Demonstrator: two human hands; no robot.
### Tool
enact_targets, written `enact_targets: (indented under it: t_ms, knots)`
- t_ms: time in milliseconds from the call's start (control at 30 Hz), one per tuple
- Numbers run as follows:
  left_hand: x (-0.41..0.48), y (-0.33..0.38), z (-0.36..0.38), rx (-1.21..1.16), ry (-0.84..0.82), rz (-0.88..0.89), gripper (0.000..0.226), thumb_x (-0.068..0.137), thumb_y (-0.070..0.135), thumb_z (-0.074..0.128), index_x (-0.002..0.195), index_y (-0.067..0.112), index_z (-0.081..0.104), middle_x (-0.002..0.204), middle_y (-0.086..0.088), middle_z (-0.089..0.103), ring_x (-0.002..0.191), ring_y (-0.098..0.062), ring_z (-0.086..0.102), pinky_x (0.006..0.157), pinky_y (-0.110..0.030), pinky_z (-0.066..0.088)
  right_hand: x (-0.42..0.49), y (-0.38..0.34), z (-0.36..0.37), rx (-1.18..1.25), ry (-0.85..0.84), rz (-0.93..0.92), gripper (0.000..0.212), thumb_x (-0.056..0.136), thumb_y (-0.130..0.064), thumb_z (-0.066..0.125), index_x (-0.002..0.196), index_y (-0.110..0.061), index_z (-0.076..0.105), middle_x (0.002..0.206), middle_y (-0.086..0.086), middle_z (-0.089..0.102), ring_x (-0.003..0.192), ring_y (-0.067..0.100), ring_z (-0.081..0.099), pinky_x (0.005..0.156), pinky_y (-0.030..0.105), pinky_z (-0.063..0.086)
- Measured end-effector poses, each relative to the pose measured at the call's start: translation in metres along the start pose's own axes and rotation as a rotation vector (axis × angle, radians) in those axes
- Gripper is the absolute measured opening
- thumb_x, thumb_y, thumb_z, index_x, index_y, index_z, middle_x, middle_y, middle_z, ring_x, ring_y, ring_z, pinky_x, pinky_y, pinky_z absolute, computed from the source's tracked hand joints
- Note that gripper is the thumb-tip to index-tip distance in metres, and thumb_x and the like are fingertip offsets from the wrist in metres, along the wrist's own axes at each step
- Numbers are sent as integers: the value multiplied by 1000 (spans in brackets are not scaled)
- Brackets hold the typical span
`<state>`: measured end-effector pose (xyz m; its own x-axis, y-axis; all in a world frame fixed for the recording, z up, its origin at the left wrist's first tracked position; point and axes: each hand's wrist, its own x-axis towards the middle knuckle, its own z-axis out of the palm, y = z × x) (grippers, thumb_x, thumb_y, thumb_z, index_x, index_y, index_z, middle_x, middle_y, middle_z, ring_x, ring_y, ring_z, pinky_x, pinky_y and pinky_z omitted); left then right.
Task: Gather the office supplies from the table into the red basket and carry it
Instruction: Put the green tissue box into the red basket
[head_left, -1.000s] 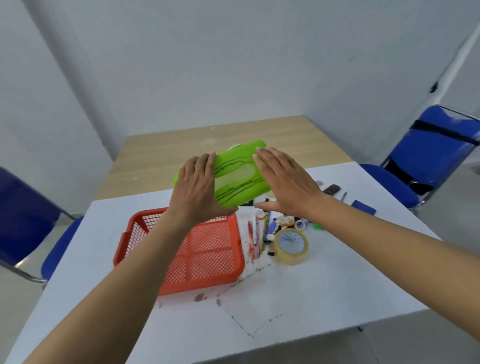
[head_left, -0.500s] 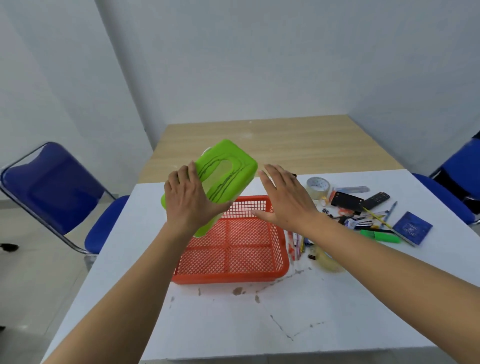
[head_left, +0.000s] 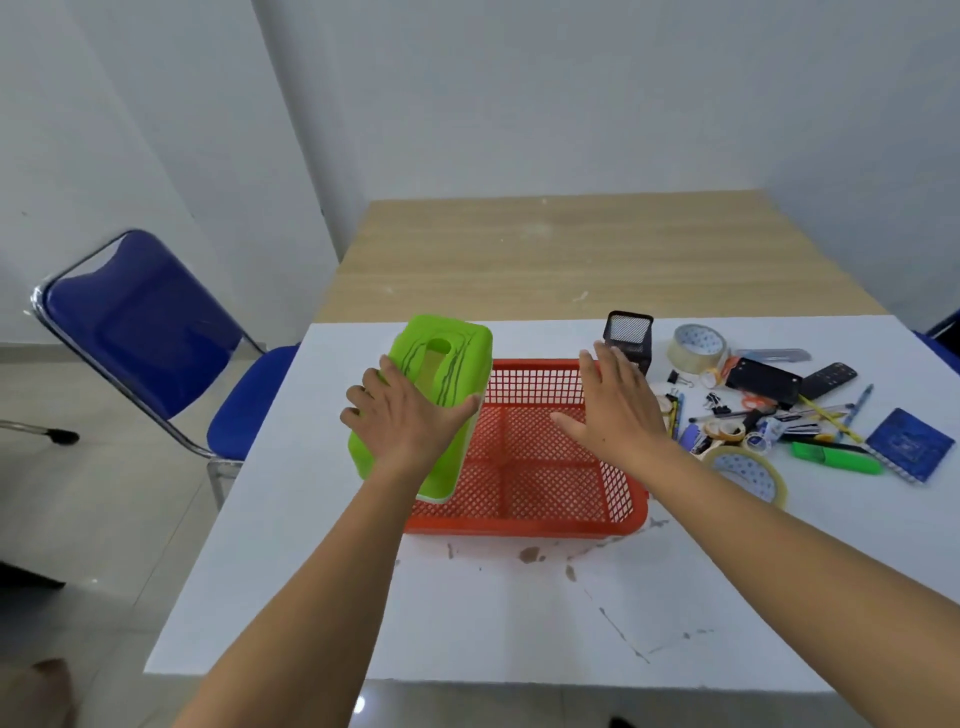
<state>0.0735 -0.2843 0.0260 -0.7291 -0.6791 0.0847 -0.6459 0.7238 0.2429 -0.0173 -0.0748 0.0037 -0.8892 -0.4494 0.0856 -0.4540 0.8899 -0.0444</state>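
My left grip (head_left: 410, 421) clasps the green box (head_left: 431, 400) over the basket's (head_left: 524, 519) left edge; my right grip (head_left: 618, 410) hovers spread, empty. I'd lower it flat against the left wall, leaving space for pens.

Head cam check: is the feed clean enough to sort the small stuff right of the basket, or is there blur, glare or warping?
Head view: even, soft light, faint shadows under the red basket; one small glare spot on the floor below the table edge. Wide-angle bending curves the walls and the blue chair. The clutter pile is soft, so small items blur together; the left hand on the green box reads clearly.
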Motion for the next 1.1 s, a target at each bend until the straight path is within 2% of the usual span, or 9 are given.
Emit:
enact_targets:
  t_ms: [300, 467, 600, 767, 1100]
  knots:
    - [3, 13, 12, -4, -18, -83, 125, 56, 89, 48, 146, 10, 15, 140, -16, 34, 124, -38, 33, 99, -50, 30, 3, 22, 38, 110, -196, 217, 86, 94, -40, 51, 151, -1, 0, 159, 18, -2, 147, 32, 4, 118, 41, 19]
    - [-4, 20, 24, -10, -46, -122, 123, 57, 90, 46, 146, 11, 15, 140, -16, 32, 125, -38, 32, 99, -51, 30, 5, 28, 52, 170, -265, 232, 81, 96, -26, 49, 150, -1, -6, 160, 16, -9, 148, 29, 1, 117, 41, 21]
    - [-5, 16, 37, 23, -81, -160, 123, 57, 91, 45, 146, 11, 15, 140, -18, 33, 126, -39, 32, 99, -52, 31, 6, 32, 59, 181, -250, 210, 79, 94, -12, 48, 150, -2, -7, 160, 14, -10, 148, 29, 2, 117, 42, 23]
    - [-1, 14, 50, 27, -110, -203, 122, 58, 90, 46, 146, 10, 17, 141, -19, 32, 128, -40, 31, 101, -52, 29, 6, 33, 62, 183, -224, 199, 78, 93, -9, 48, 151, -2, -4, 160, 13, -7, 148, 28, 5, 117, 42, 26]
    - [-6, 13, 79, 56, -165, -206, 122, 59, 91, 43, 149, 15, 9, 150, -20, 23, 138, -42, 21, 111, -56, 21, 6, 36, 62, 192, -202, 185, 78, 93, -16, 49, 151, -4, -1, 160, 12, -2, 148, 26, 7, 115, 40, 28]
